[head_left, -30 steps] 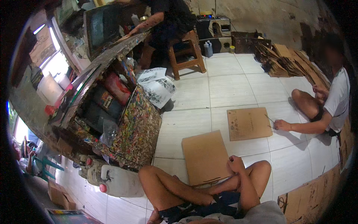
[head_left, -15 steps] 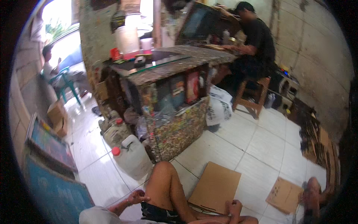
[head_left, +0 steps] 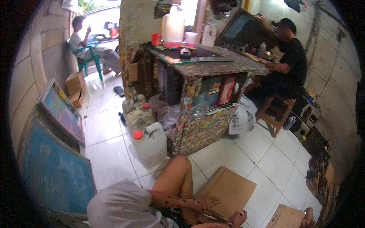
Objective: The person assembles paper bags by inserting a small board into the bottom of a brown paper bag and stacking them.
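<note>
My left hand lies over the near left edge of a brown cardboard sheet on the floor, palm down with its fingers stretched out. Dark spots mark the forearm behind it. By the sheet's near right corner is my right hand, its fingers curled in. Whatever that hand may hold is too small to make out. My bent bare knee rises just left of the cardboard. Whether the cardboard is one sheet or a few stacked ones is hard to tell.
A second cardboard piece lies at right under another person's hand. Ahead stand a paint-crusted workbench and plastic jerrycans. Blue framed screens lean at left. A person works at the bench; another sits on a green chair.
My left hand has swung right, from beside my knee to the cardboard, and its fingers have straightened. My view has turned left, so the room has shifted right. My right hand stays near the cardboard's corner.
</note>
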`<control>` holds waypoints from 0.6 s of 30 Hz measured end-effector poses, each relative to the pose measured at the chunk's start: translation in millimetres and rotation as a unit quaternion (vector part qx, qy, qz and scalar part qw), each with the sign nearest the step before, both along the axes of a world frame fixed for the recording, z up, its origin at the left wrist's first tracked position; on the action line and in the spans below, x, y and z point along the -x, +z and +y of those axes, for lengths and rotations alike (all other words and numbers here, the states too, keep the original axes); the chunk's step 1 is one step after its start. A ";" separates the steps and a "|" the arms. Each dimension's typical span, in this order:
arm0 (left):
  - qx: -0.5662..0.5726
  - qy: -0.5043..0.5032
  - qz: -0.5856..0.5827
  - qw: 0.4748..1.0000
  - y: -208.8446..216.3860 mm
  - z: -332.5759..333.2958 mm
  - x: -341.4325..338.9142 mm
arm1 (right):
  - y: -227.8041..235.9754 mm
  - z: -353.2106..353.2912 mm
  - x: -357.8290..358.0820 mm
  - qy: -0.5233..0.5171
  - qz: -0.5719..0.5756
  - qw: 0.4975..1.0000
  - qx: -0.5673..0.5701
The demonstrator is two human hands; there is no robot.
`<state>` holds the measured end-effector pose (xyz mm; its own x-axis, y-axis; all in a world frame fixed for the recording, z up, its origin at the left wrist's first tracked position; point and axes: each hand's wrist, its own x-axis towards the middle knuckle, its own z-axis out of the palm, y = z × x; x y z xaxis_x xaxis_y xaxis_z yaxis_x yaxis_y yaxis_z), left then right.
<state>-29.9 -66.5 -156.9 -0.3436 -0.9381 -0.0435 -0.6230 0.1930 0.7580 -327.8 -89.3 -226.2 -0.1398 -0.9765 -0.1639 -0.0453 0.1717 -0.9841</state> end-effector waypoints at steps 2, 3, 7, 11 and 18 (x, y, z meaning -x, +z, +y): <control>-0.001 0.003 -0.016 1.000 -1.0 2.1 7.9 | -6.6 6.7 11.3 -0.008 -0.100 0.995 0.006; 0.005 0.013 -0.025 1.000 -1.4 1.1 4.9 | 14.9 8.2 3.2 -0.015 -0.060 0.998 0.024; 0.006 0.008 -0.065 0.998 -1.4 24.0 -3.4 | 66.4 30.5 -31.8 -0.040 0.018 0.996 -0.081; 0.005 0.021 -0.102 0.995 12.6 28.7 -20.5 | 95.1 18.0 -57.6 -0.018 -0.028 0.998 -0.052; 0.000 0.013 -0.123 0.992 33.7 25.7 -19.2 | 106.3 13.0 -49.1 0.003 0.044 0.991 -0.127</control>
<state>-10.7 -40.8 -123.2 -0.2972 -0.9467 -0.1240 -0.7947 0.1733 0.5818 -278.8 -76.3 -119.9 -0.1583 -0.9059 -0.3927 -0.1305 0.4134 -0.9011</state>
